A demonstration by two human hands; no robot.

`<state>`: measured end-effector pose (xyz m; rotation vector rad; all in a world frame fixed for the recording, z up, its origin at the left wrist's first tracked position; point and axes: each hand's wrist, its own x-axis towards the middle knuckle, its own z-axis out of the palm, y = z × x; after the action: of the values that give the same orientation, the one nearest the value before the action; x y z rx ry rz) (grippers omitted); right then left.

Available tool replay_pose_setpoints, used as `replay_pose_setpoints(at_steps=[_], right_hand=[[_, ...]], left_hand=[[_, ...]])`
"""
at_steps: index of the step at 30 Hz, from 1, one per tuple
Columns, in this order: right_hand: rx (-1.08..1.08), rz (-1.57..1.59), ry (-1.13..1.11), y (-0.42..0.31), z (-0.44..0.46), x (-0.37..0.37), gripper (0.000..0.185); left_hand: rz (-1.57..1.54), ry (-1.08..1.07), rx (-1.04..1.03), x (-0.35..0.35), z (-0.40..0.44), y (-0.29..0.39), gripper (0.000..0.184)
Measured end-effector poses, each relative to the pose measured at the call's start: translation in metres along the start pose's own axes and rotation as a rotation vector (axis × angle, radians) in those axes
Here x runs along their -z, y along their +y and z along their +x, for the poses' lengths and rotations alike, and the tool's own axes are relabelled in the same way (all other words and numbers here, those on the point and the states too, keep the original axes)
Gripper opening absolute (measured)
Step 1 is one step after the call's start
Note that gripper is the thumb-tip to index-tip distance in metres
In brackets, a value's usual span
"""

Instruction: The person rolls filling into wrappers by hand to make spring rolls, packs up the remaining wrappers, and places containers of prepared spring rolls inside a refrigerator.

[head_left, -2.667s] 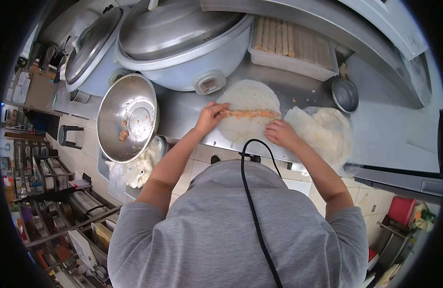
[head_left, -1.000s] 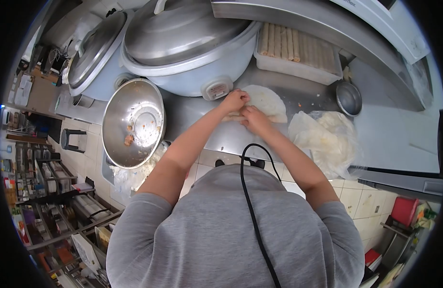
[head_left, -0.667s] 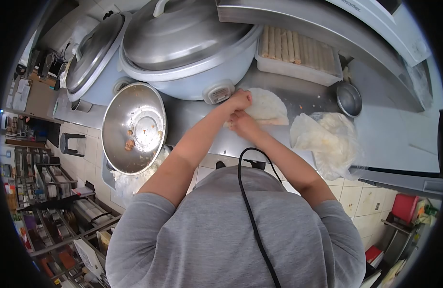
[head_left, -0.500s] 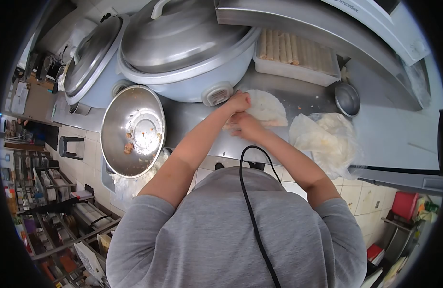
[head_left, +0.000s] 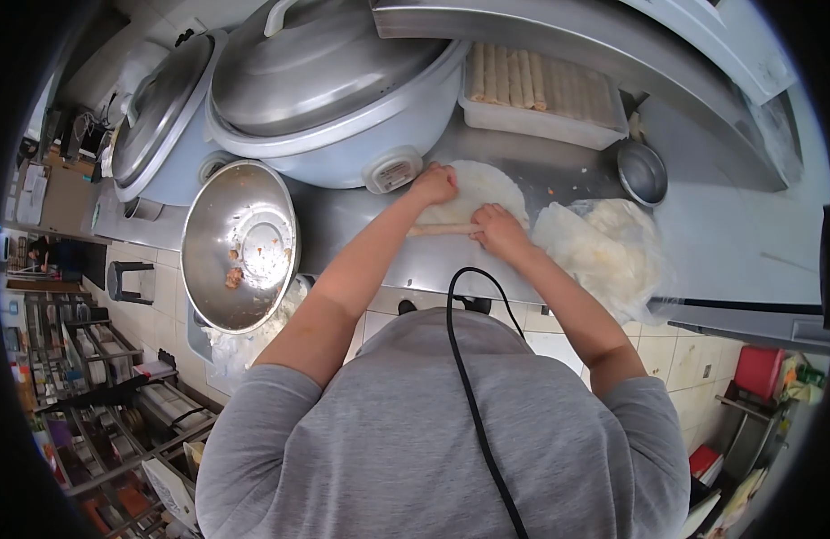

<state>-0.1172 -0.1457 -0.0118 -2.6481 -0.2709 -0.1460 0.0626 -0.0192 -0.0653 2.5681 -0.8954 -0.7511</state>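
A round white spring roll wrapper (head_left: 488,186) lies on the steel counter in front of me. Its near edge is rolled into a thin spring roll (head_left: 446,229), with the rest of the sheet still flat beyond it. My left hand (head_left: 435,183) is closed at the wrapper's left edge, fingertips curled onto the sheet. At the roll's right end, the bent fingers of my right hand (head_left: 500,232) grip it. Right of that hand, a stack of pale wrappers (head_left: 603,247) sits in clear plastic. A steel mixing bowl (head_left: 199,242) with scraps of orange-brown filling stands to the left.
Finished rolls (head_left: 509,79) line a white plastic container (head_left: 545,126) at the back. Two large lidded cookers (head_left: 334,144) stand at the back left. A small metal bowl (head_left: 642,172) sits back right. A steel shelf edge (head_left: 568,31) overhangs the counter (head_left: 343,225).
My right hand has moved right and away from my left hand, uncovering the rolled near edge. My left hand has shifted slightly left along the wrapper's edge. The camera view has shifted a little.
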Motion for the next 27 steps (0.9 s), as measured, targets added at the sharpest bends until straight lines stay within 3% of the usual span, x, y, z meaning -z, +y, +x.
replay_pose_setpoints(at_steps=[2,4,6,10,12,19,21,23,27], right_hand=[[-0.012,0.029,-0.122,0.001,0.000,0.003,0.030],[-0.024,0.014,-0.102,-0.005,0.000,0.030,0.030],[-0.035,0.002,-0.094,-0.001,-0.003,0.042,0.029],[-0.047,-0.046,-0.045,0.023,-0.019,0.029,0.031],[-0.028,-0.042,-0.012,0.030,-0.022,0.025,0.032],[-0.117,0.058,-0.094,0.033,-0.031,0.046,0.023],[-0.084,0.090,-0.120,0.038,-0.031,0.047,0.020],[-0.085,0.283,0.109,0.040,-0.025,0.051,0.014],[-0.171,0.239,0.026,0.034,0.000,0.048,0.013]], left_hand=[[0.033,0.015,-0.019,-0.003,0.004,-0.004,0.021],[0.069,0.030,-0.048,0.004,-0.002,0.010,0.021],[0.087,0.256,-0.010,0.008,-0.022,0.034,0.021],[0.241,0.175,-0.128,-0.013,-0.005,0.046,0.021],[0.027,0.197,-0.035,-0.003,-0.019,0.059,0.022],[0.048,0.159,0.033,0.003,-0.023,0.065,0.022],[0.016,0.189,-0.069,0.003,-0.021,0.058,0.022],[-0.111,0.184,-0.137,0.011,-0.028,0.049,0.021],[-0.346,0.199,-0.199,0.042,-0.084,0.049,0.017]])
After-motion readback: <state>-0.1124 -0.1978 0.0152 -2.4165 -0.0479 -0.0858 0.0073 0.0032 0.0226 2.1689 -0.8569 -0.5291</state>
